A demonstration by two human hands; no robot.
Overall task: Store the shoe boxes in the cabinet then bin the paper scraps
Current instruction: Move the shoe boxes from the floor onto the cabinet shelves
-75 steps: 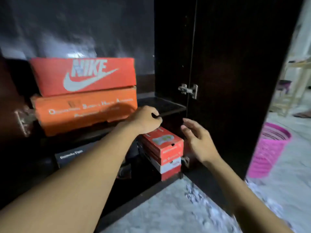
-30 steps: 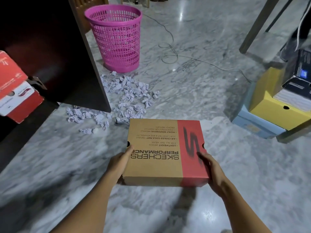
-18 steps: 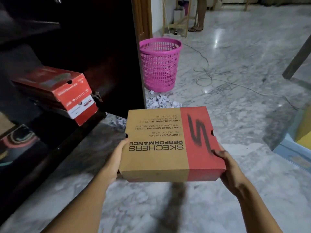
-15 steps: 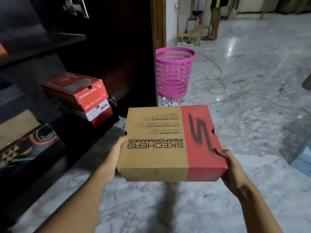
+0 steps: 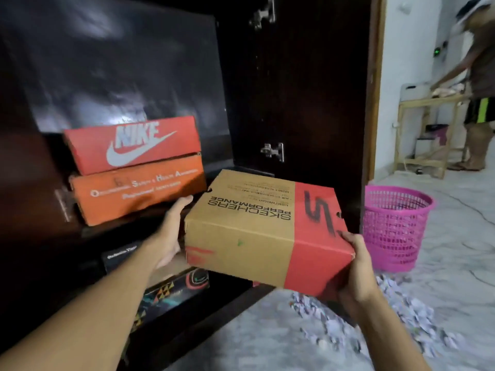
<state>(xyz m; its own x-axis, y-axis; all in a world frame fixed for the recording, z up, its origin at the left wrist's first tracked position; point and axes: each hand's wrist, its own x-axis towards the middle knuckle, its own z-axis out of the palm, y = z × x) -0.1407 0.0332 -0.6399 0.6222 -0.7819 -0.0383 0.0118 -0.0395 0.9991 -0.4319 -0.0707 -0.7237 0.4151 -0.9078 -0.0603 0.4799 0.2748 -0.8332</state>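
Because the Skechers box (image 5: 254,231) hangs in the air between the two grips, tilted, at the mouth of the cabinet (image 5: 308,89), its hold looks like the weak point: the left grip (image 5: 171,234) only presses a flat palm and straight fingers against one end, while the right grip (image 5: 356,266) curls round the opposite near corner. A slackened squeeze could drop it onto the paper scraps (image 5: 401,317) below the right grip. Ahead of the left grip, the orange box (image 5: 136,191) and the Nike box (image 5: 134,144) stacked on it sit close; a skewed push could knock them askew.
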